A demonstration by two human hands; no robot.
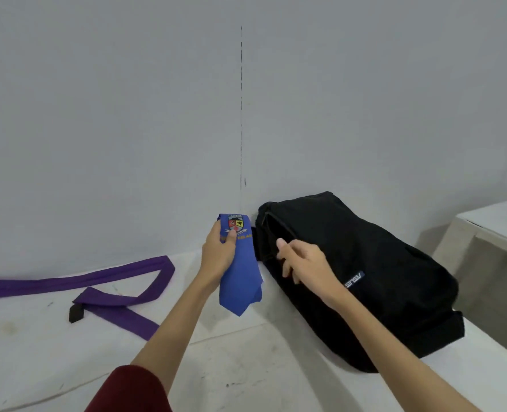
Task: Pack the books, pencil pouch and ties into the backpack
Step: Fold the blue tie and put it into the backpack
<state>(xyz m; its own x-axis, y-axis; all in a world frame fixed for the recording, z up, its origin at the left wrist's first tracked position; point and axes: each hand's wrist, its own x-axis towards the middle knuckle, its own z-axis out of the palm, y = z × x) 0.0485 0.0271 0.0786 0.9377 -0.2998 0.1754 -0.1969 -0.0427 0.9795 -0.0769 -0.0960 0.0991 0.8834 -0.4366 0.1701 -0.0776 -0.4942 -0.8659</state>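
A folded blue tie [241, 281] with a crest hangs in the air in front of the wall, gripped by my left hand [219, 251] with the thumb pressed on its front. Just to its right a black backpack [374, 281] lies on its side on the white surface, its top end toward the wall. My right hand [301, 258] is on the backpack's top edge, fingers curled into the fabric at the opening. A purple tie [77, 281] lies loosely spread on the surface at the left. Books and pencil pouch are not in view.
The white surface [246, 367] runs along a plain grey wall [157, 114]. A second pale block or table [495, 230] stands at the far right, separated by a gap beyond the backpack.
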